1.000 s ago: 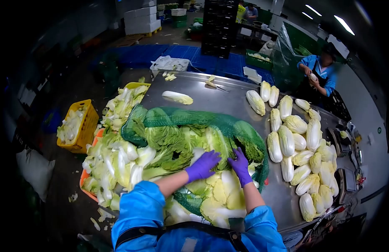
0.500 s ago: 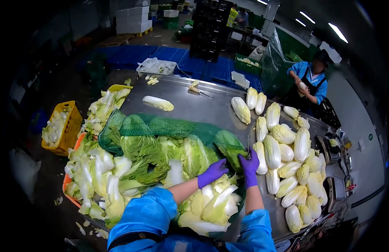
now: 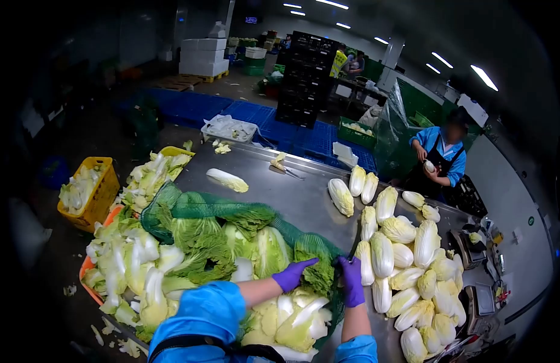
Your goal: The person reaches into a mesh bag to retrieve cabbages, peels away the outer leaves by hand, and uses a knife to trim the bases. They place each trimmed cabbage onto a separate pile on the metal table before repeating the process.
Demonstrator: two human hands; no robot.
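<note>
My left hand (image 3: 295, 275), in a purple glove, lies with its fingers stretched against a leafy green napa cabbage (image 3: 315, 269). My right hand (image 3: 352, 282), gloved too, is closed on the edge of a green mesh net bag (image 3: 336, 251), just right of that cabbage. The net runs left along the table behind several large green-leaved cabbages (image 3: 271, 249). Near my body, pale loose cabbage leaves (image 3: 301, 323) are heaped below both hands.
Trimmed pale cabbages (image 3: 383, 257) are piled on the metal table (image 3: 280, 199) at right. A knife (image 3: 287, 172) lies toward the back. An orange crate (image 3: 89, 279) and yellow crate (image 3: 98, 202) with leaves are at left. A co-worker (image 3: 446, 151) stands across at right.
My right hand has gone from the leafy cabbage to the net's edge. The cabbage sits more upright beside my left hand. The view has tilted up.
</note>
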